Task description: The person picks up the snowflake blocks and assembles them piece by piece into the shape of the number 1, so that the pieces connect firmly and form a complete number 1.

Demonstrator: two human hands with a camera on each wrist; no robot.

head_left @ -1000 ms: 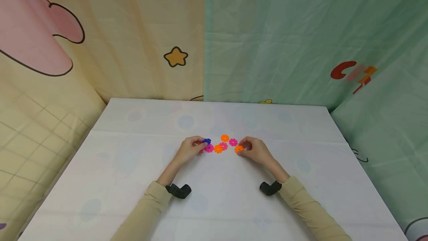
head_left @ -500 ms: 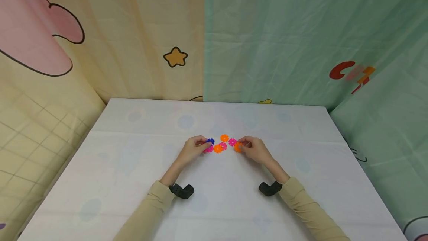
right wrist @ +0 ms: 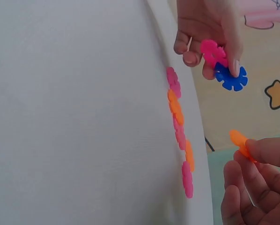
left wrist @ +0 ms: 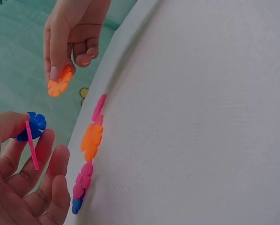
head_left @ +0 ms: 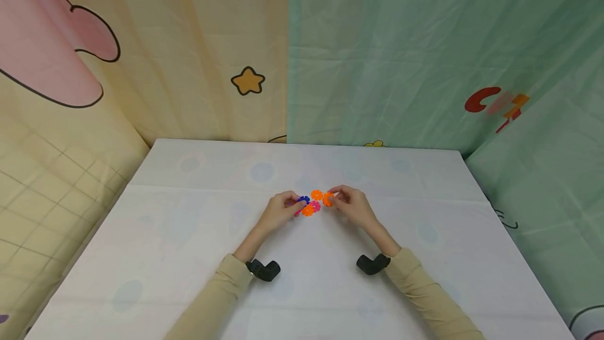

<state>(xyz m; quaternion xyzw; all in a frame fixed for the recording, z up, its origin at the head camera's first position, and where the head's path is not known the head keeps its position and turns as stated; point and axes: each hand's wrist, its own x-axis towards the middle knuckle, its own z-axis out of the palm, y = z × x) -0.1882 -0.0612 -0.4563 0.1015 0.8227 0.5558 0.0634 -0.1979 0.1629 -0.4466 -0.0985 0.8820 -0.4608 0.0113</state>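
My left hand (head_left: 279, 211) pinches a blue flower-shaped snowflake disc (right wrist: 231, 76) between thumb and fingers. A pink snowflake disc (right wrist: 212, 52) is slotted into the blue one at an angle. Across from it, my right hand (head_left: 354, 206) pinches an orange snowflake disc (left wrist: 60, 82) by its edge. Both hands are raised over the table, with a small gap between the blue and orange discs. Beneath them lie loose snowflake discs, among them an orange one (head_left: 316, 194), a pink one (head_left: 315, 206) and a nearer orange one (head_left: 308, 211).
A white table (head_left: 311, 287) with faint pale spots bears the discs. Yellow (head_left: 198, 56) and green (head_left: 401, 56) printed curtains hang behind it and at its sides. A black wrist camera (head_left: 264, 270) is strapped to each forearm.
My left hand has moved right with the blue and pink discs. My right hand has moved left and slightly farther back with the orange disc, narrowing the gap between the hands.
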